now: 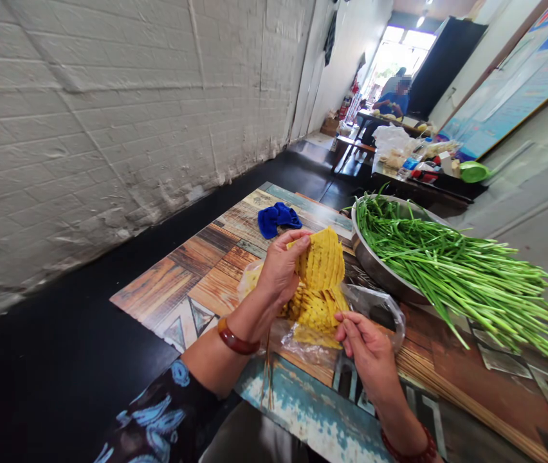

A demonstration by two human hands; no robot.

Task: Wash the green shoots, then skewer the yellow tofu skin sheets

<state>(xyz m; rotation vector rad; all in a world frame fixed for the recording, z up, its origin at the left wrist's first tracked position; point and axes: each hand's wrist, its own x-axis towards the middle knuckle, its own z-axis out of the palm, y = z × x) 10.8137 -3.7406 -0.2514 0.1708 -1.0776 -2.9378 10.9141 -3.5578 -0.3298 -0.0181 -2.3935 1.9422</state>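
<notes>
My left hand (281, 270) is raised over the table, its thumb and fingers closed on a yellow ridged food sheet (322, 257). Thin sticks (267, 373) hang or lie below that wrist; whether the hand holds them too I cannot tell. Under the sheet, a pile of similar yellow pieces (315, 308) lies on a clear plastic bag (384, 305). My right hand (363, 344) has its fingers pinched together at the pile's right edge. What is between those fingertips is too small to make out.
A metal basin (363, 251) heaped with long green stalks (447, 257) stands on the right. Bamboo skewers (467, 392) lie along the near right of the wood-patterned table (172, 283). A blue cloth (278, 218) is at the back. Another person (394, 103) sits at a far table.
</notes>
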